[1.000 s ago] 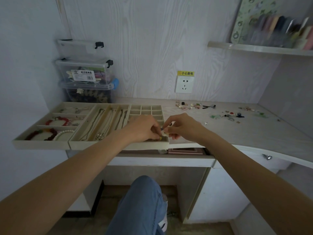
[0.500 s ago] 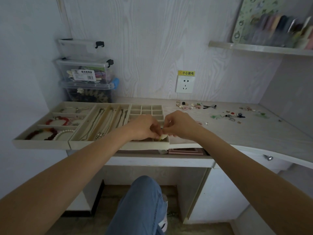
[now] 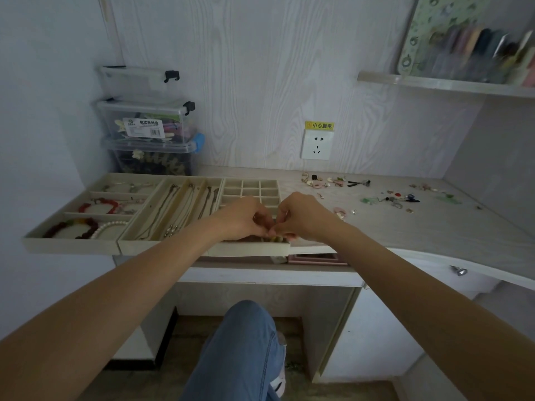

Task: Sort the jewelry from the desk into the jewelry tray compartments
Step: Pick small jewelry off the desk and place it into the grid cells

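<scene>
So we've got both hands meeting right over the front end of the grid tray (image 3: 249,188), the one with the little square compartments. Our left hand (image 3: 241,217) and right hand (image 3: 301,215) are both curled with fingertips touching each other, looks like they're pinching something tiny between them, but honestly we can't tell what it is, it's hidden by the fingers. Left of that sits the necklace tray (image 3: 173,209) with chains laid in long slots, and further left the bracelet tray (image 3: 86,212) with red beads and a pearl strand. Loose jewelry (image 3: 335,180) is scattered on the desk (image 3: 405,227) to the right, well apart from the trays. Stacked clear storage boxes (image 3: 147,134) sit behind the trays, with a wall socket (image 3: 317,144) to their right.
</scene>
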Motion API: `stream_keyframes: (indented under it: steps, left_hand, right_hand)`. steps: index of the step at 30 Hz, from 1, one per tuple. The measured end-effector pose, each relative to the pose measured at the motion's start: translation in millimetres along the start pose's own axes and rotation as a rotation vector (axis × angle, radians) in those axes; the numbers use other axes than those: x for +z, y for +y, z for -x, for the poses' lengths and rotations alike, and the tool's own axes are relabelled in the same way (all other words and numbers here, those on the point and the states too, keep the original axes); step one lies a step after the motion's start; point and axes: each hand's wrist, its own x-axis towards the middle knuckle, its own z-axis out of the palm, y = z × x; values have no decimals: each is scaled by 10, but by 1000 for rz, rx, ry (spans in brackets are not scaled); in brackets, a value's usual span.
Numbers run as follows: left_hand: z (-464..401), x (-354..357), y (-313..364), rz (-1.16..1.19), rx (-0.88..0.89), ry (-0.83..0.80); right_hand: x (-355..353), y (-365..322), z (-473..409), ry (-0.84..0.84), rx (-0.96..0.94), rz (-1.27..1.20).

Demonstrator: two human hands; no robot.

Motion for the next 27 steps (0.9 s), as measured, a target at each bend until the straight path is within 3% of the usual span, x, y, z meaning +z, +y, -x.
stream_keyframes:
  steps: [6,19,27]
  left_hand:
    - [15,-11,-5,20,-7,-4]
    - [36,-15,31,68,1,13]
    - [3,5,-5,-6,41,53]
  right_hand:
    - [8,-30,2,-28,30,-62]
    - [-29,-50,72,-80,-32,57]
    - [-92,-120,104,-62,-116,260]
